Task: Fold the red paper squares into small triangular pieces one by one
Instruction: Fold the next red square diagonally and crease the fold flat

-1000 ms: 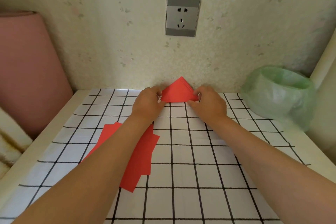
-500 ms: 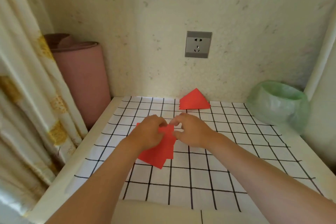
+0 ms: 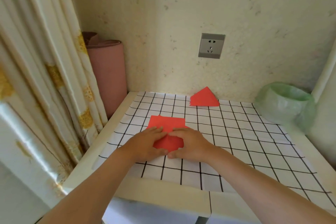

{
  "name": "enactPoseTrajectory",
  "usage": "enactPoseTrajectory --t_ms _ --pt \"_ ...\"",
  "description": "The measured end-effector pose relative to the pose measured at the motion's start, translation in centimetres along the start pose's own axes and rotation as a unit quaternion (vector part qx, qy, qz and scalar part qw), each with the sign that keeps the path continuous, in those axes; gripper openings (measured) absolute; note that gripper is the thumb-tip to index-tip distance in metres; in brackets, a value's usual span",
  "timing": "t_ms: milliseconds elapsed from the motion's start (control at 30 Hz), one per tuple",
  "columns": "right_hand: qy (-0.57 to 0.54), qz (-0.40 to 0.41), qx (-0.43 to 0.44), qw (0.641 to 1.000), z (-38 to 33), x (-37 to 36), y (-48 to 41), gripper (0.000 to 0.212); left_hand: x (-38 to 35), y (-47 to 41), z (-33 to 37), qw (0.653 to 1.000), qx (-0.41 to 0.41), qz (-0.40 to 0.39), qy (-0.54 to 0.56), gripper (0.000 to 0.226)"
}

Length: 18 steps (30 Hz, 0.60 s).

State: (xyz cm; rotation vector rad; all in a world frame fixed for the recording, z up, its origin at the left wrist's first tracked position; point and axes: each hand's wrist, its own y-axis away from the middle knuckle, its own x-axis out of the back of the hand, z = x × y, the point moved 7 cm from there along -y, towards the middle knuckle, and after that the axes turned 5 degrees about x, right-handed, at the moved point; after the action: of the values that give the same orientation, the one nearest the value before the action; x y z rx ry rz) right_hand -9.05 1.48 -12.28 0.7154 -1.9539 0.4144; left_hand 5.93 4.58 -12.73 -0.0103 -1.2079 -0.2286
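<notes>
Red paper square, corner seemingly nearward

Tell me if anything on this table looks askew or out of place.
Nothing spilled or damaged. The folded triangles by the wall are stacked unevenly, their left corners fanned into a jagged edge. The red squares under the left hand and right hand sit slightly offset too.

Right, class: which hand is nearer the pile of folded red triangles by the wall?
Right. The right hand lies almost straight in front of the pile of folded red triangles; the left hand sits further left.
</notes>
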Motion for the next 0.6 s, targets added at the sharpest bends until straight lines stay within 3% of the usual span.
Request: enactPoseTrajectory --t_ms 167,300,400,600 --pt "-0.036 0.047 -0.012 0.998 0.3 0.6 0.0 0.077 0.6 0.2 -0.5 0.998 -0.009 0.063 -0.017 0.082" --pt "-0.078 0.072 -0.018 0.994 0.6 0.9 0.2 0.068 1.8 0.7 0.1 0.994 -0.018 0.105 -0.009 0.056" --pt "-0.109 0.100 -0.017 0.989 0.8 1.8 0.6 0.056 2.1 0.8 0.2 0.996 -0.006 0.090 0.020 0.054" --pt "-0.048 0.169 -0.028 0.984 0.8 5.2 3.6 0.026 2.5 0.9 3.6 0.994 -0.058 0.074 0.062 0.064"
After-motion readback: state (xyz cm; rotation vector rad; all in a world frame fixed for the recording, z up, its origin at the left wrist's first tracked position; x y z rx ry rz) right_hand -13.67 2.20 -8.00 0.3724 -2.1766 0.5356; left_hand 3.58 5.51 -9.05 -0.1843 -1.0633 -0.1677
